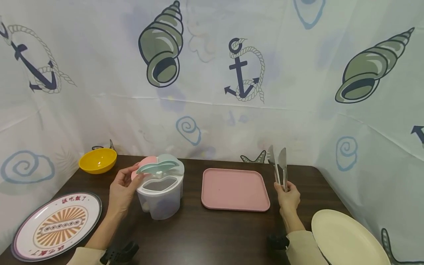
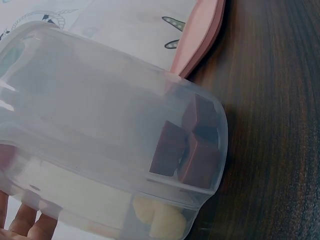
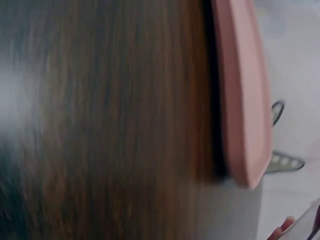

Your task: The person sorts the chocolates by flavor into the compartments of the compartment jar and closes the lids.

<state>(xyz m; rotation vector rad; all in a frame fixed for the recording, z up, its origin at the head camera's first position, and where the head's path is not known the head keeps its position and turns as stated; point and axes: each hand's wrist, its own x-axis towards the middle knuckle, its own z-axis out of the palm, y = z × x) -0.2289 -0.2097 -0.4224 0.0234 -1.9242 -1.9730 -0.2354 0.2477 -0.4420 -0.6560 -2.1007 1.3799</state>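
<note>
My left hand (image 1: 122, 189) grips the left side of a translucent food container (image 1: 162, 206), its thumb at the end of the raised teal lid (image 1: 157, 167). Beside that lid lies a pink lid (image 1: 148, 161). One opening on the container's near side is uncovered. Through the wall in the left wrist view, several dark red blocks (image 2: 200, 160) show in one compartment and pale pieces (image 2: 165, 220) in another. Right of the pink tray (image 1: 235, 189), my right hand (image 1: 288, 197) holds a fork (image 1: 271, 158) and a table knife (image 1: 283, 162) together by their handles, tips up.
A yellow bowl (image 1: 97, 161) stands at the back left corner. A white plate with a printed pattern (image 1: 89, 221) lies at the front left, a cream plate (image 1: 347, 239) at the front right. A patterned cloth (image 1: 212, 73) hangs behind the dark wooden table (image 1: 205, 239).
</note>
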